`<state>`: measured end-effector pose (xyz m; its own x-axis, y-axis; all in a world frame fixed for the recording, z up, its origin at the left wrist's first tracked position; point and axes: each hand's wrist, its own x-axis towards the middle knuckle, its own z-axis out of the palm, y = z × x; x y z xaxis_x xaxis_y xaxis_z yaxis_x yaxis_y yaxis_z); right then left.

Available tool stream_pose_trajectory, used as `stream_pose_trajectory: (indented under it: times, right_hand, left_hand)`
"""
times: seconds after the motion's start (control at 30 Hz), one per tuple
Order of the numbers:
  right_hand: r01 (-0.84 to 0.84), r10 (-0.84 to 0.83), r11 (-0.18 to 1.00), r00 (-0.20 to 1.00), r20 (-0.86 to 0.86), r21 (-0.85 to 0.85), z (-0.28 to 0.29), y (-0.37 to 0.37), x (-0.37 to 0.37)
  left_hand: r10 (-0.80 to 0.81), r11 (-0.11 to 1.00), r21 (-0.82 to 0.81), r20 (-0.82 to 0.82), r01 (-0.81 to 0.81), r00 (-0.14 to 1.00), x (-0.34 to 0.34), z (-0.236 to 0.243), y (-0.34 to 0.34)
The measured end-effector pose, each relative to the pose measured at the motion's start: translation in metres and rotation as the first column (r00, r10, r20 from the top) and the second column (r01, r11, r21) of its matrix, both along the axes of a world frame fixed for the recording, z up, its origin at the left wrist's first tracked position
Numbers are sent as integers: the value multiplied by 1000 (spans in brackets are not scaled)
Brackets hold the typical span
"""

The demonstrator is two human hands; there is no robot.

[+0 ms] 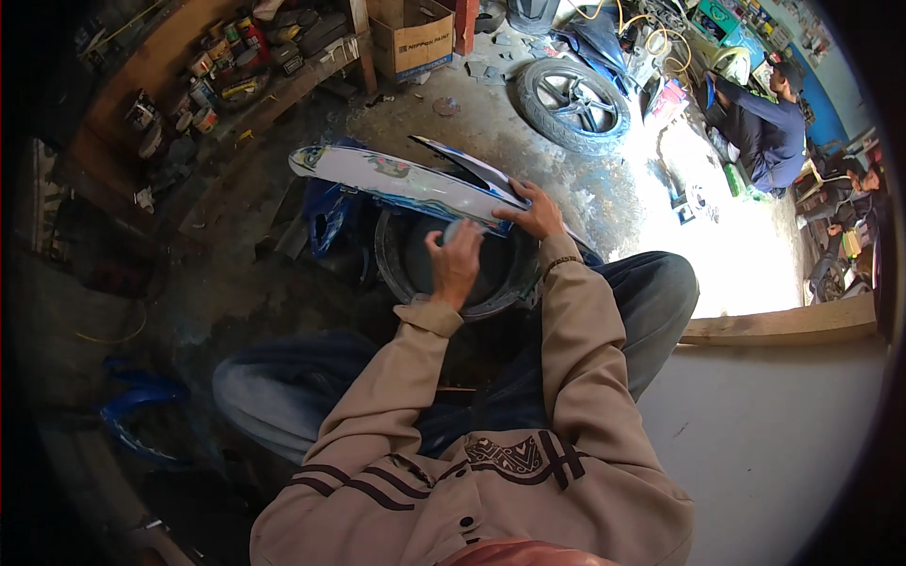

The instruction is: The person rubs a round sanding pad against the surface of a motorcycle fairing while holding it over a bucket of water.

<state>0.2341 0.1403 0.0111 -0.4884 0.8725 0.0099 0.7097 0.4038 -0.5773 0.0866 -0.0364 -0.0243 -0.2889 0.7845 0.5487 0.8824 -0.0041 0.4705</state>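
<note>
A long white and blue motorcycle body panel [396, 177] lies across the top of a black tyre [401, 274] in front of my knees. My right hand [535, 210] grips the panel's right end from above. My left hand [456, 259] presses a small grey pad [460, 229], seemingly sandpaper, against the panel's lower edge near its right end. Both forearms wear tan sleeves.
A wooden shelf [245, 85] with paint cans runs along the upper left. A cardboard box [412, 40] and a motorcycle wheel [573, 101] stand farther back. Another person [764, 123] in blue crouches at the upper right. Blue plastic parts [142, 401] lie at my left.
</note>
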Motion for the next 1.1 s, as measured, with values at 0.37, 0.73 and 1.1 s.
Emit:
stream_pose_trajectory:
  times: [0.37, 0.73, 1.1]
  right_hand:
    - [-4, 4, 1000, 1000, -29, 9, 4, -3, 0]
    - [-11, 11, 1000, 1000, -5, 23, 1, -2, 2]
    - [3, -3, 1000, 999, 33, 5, 5, -4, -1]
  left_hand:
    - [83, 995, 51, 101, -88, 991, -46, 12, 4]
    - [16, 999, 39, -39, -15, 999, -4, 5, 9]
    - [154, 988, 24, -35, -153, 987, -61, 12, -9]
